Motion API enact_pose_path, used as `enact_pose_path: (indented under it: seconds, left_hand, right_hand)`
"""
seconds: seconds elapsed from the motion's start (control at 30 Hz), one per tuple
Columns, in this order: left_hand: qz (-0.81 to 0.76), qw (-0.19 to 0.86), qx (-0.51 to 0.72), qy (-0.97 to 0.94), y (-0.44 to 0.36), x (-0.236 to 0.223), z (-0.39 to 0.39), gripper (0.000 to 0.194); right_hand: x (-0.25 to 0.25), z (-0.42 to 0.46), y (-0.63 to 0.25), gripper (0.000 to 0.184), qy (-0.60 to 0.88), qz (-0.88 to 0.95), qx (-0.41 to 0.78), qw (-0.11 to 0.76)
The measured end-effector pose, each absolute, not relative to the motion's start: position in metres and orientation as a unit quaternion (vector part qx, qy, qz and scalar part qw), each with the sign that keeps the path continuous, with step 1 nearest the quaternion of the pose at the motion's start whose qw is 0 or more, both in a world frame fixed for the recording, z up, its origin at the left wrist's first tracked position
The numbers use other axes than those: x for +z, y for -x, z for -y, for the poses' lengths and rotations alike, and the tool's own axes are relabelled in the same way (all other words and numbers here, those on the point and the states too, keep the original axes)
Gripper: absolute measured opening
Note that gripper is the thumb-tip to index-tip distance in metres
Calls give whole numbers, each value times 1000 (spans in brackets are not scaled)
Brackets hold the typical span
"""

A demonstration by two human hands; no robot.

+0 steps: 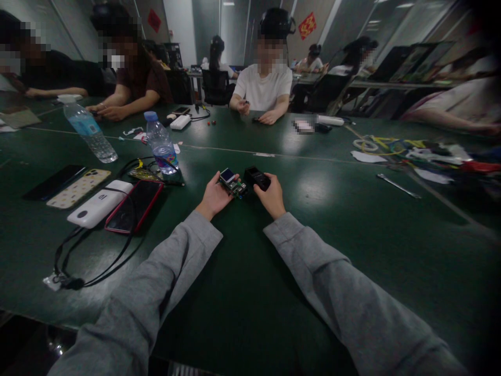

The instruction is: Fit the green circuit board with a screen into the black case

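Observation:
My left hand (213, 198) holds a small circuit board with a screen (234, 184), its fingers under and around the board's left side. The screen faces up and the bare green electronics show toward the right end. Close beside it, my right hand (273, 197) grips a black box-shaped case (257, 178), with the thumb on its near face. A narrow gap parts the case from the board. Both are held a little above the green table (242, 271). The right fingers behind the case are partly hidden.
To the left lie a white power bank (99, 204), a red-edged phone (135, 206), a patterned phone case (79, 189) and a looped black cord. Two water bottles (161, 143) stand beyond. A wrench (398, 186) and tangled cables (418, 150) lie right. A person in white (263, 86) sits opposite.

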State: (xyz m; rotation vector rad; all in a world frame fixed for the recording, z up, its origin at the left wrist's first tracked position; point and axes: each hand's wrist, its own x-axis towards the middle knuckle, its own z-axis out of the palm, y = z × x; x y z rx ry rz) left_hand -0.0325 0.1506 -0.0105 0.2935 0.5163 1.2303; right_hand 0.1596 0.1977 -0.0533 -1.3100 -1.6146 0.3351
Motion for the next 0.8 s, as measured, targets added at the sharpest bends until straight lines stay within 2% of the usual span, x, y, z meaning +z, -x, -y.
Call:
enact_pose_path:
  seconds: [0.8]
  left_hand:
    - [-215,778,575,-131,34,-16,-153,54]
  right_hand:
    - [-55,-197,-160,46,558,663,121,484]
